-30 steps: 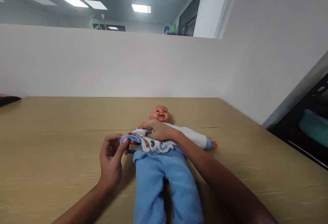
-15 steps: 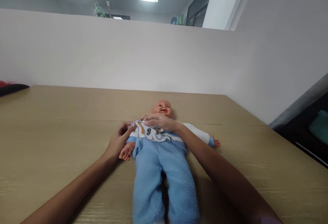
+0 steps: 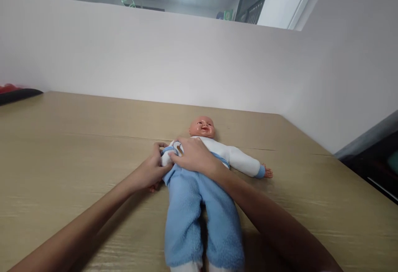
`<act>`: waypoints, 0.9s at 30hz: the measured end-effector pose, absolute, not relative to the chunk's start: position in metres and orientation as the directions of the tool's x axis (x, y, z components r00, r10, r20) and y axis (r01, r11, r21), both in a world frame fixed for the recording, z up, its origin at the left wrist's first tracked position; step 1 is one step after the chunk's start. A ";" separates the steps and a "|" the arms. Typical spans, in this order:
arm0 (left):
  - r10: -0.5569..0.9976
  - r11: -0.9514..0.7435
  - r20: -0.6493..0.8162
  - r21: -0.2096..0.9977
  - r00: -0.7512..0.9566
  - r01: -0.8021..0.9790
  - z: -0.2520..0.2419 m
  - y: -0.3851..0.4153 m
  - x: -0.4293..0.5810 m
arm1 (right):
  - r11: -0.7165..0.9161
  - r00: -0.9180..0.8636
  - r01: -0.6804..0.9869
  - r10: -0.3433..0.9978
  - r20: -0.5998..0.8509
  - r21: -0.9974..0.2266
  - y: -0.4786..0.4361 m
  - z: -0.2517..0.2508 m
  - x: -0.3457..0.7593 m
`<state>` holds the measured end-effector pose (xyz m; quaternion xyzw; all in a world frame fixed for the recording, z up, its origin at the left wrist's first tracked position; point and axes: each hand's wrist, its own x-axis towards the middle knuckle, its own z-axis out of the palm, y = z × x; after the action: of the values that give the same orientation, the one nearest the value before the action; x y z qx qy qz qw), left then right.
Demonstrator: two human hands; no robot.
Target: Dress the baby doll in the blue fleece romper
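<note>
A baby doll (image 3: 202, 127) lies face up with its head away from me, wearing fuzzy blue overalls (image 3: 189, 210) and a white top with blue cuffs (image 3: 244, 162). My left hand (image 3: 152, 166) grips the white sleeve near the doll's shoulder on the left side, thumb and fingers around it. My right hand (image 3: 194, 154) lies over the chest, its fingers pinching the overalls' upper edge by that shoulder. It hides most of the printed bib. The doll's arm on the right side stretches out, and its other hand is mostly hidden under my left hand.
The doll rests on a tan wooden table (image 3: 93, 156) with a thin seam across it. A low white wall (image 3: 149, 56) runs behind. A black object with something red (image 3: 18, 93) shows at the far left, and a dark object (image 3: 373, 172) at the right.
My right hand has drawn the bib toward the left shoulder, uncovering white top at the chest. My left hand has closed around the sleeve. The view has tilted down slightly.
</note>
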<state>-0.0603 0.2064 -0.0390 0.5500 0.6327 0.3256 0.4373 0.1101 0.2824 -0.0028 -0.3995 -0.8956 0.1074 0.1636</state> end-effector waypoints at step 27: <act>0.770 -0.531 0.452 0.061 0.451 0.845 -0.021 0.214 -0.094 | 0.479 -0.368 0.803 0.866 0.337 -0.354 0.319 0.002 0.118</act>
<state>-0.0943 0.2143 -0.0210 0.8473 0.4766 0.2180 -0.0864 0.1180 0.3194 0.0017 -0.5063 -0.8246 0.0646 0.2441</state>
